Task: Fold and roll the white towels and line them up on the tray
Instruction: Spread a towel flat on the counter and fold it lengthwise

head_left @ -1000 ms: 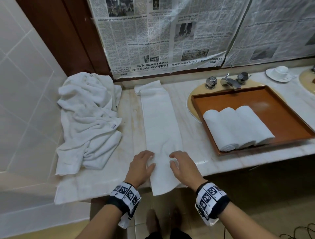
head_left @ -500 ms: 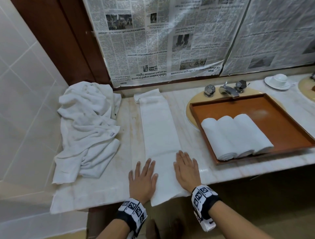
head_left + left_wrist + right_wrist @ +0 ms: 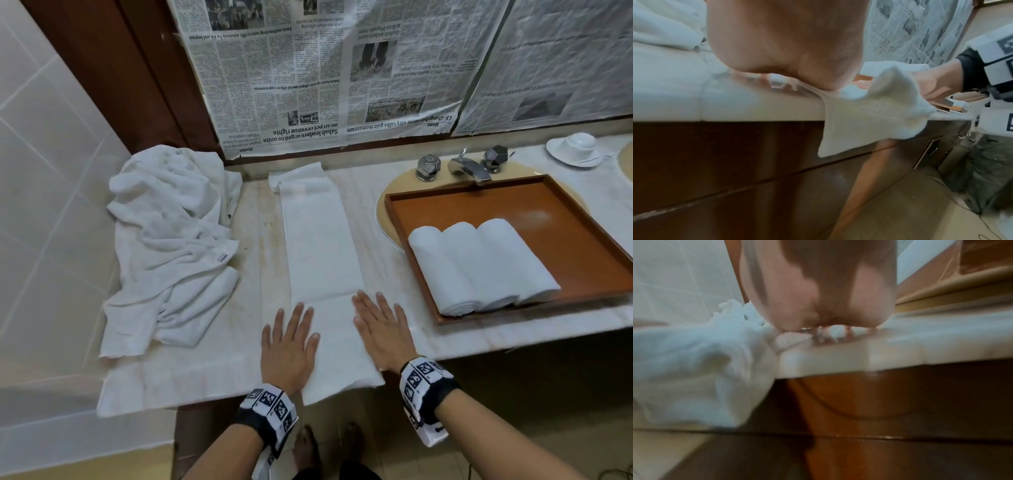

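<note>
Head view: the left hand [image 3: 289, 346] and right hand [image 3: 382, 330] lie flat, fingers straight, at 6 o'clock on the folded towel [image 3: 318, 240]; three rolled towels [image 3: 479, 263] sit in the tray [image 3: 582, 246] at 3 o'clock.

Left wrist view: the towel's near end [image 3: 869, 120] overhangs the counter [image 3: 756, 107].

Right wrist view: blurred; palm down.

Step, as judged: smoothing before rolling. Next move: curl this end, roll toward 12 o'clock.

White towels [image 3: 479, 263], orange-brown tray [image 3: 565, 226]
</note>
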### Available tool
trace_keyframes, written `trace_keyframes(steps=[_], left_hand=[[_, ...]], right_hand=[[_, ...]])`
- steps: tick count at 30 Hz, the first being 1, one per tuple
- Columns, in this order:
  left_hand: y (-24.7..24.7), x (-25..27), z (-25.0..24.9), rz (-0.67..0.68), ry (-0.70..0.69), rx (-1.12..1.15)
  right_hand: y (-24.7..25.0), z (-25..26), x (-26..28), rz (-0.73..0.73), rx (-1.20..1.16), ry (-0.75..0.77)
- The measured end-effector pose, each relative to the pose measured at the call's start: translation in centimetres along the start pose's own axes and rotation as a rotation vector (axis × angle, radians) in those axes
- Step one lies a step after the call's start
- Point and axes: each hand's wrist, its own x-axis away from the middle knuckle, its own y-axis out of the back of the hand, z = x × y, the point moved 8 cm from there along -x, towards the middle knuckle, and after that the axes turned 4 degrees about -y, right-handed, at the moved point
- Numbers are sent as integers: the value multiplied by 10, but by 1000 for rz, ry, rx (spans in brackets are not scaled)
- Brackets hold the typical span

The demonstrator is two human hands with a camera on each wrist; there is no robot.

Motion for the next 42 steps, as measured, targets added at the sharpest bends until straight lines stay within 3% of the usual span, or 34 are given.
trace_keyframes(steps=[4, 12, 15, 19, 22, 27, 31, 38, 42], left_hand=[[7, -14, 1, 42, 54, 12], [34, -86, 14, 116, 103, -13], [46, -109, 12, 76, 86, -11], [49, -100, -14, -29, -62, 8], [32, -81, -28, -5, -161, 27], [12, -67, -9, -22, -152, -39], [11, -69, -11, 46, -127, -38], [14, -63, -47, 26, -202, 54], [3, -61, -33, -57, -235, -41]], right_hand=[[4, 12, -13, 10, 14, 15], [32, 10, -95, 48, 40, -9], [41, 10, -115, 54, 12, -21], [38, 17, -99, 52, -44, 20], [24, 14, -75, 50, 28, 68], [27, -8, -67, 58, 71, 1], [30, -14, -55, 51, 1, -46], [10, 8, -35, 25, 21, 60], [10, -6, -32, -31, 53, 67]])
